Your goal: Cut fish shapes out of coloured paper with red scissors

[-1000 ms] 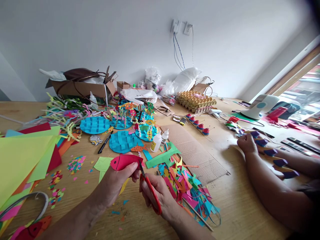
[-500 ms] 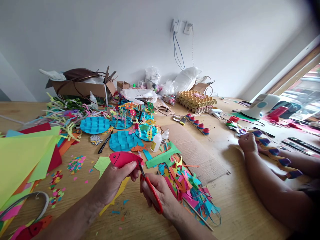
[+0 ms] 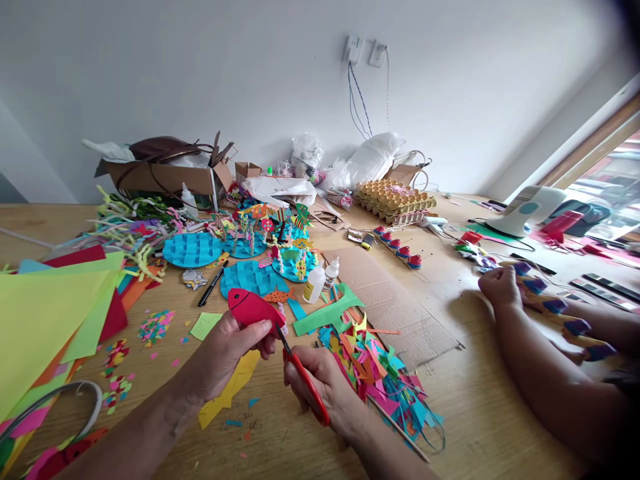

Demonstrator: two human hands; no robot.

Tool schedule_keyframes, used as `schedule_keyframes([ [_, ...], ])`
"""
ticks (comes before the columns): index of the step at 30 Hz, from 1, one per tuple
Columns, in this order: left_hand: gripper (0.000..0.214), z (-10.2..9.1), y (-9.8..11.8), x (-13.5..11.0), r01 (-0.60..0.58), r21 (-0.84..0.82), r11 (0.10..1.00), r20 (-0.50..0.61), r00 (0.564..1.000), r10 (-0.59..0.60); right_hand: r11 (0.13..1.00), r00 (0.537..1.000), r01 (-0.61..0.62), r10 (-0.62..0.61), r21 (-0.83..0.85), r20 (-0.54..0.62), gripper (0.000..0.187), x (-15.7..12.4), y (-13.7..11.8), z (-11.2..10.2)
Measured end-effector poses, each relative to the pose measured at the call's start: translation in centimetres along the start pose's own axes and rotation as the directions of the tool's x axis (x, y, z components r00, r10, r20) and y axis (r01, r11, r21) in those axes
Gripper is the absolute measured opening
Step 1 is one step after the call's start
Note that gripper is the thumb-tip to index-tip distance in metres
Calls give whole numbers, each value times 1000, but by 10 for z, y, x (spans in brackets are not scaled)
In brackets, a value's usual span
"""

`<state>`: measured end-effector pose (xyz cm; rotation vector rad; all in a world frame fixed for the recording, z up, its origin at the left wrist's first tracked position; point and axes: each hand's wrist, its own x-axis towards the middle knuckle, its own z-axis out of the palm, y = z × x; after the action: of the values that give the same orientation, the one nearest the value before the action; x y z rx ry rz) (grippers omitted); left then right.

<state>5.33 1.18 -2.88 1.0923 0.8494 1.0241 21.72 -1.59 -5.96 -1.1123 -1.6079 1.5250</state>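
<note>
My left hand [image 3: 227, 353] pinches a red paper fish [image 3: 253, 309] with a drawn eye, held just above the wooden table [image 3: 475, 407]. My right hand [image 3: 323, 387] is closed on red-handled scissors [image 3: 305, 380], whose blades point up at the lower tail end of the fish. A yellow paper scrap [image 3: 227, 393] lies on the table below my left hand. A heap of coloured paper offcuts [image 3: 375, 373] sits just right of my right hand.
Sheets of coloured paper [image 3: 50, 313] are stacked at the left. Blue woven paper discs [image 3: 193, 250], glue bottles [image 3: 314, 283], a black pen [image 3: 211, 285] and a cardboard sheet [image 3: 390, 300] lie ahead. Another person's hand [image 3: 500, 287] rests at the right by purple-tipped pieces.
The red fish has tilted and shifted slightly right in my left hand. A yellow scrap has dropped onto the table below it. The scissors stay at the fish's tail edge.
</note>
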Motion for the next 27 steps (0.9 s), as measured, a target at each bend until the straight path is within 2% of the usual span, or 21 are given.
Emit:
schedule_keyframes([
  [7, 12, -4, 1, 1, 14, 14, 1000, 22, 1000, -14, 1000, 1000, 18, -18, -13, 6, 34, 1, 3, -1],
  [15, 12, -6, 5, 3, 58, 21, 998, -14, 998, -58, 987, 997, 67, -71, -143, -22, 32, 2, 5, -3],
  [22, 13, -5, 7, 4, 73, 52, 996, -25, 997, -72, 988, 996, 88, -87, -123, 15, 27, 2, 0, -4],
  [27, 14, -6, 5, 2, 64, 71, 995, 6, 998, -64, 993, 999, 48, -47, -109, 9, 25, 2, 1, -3],
])
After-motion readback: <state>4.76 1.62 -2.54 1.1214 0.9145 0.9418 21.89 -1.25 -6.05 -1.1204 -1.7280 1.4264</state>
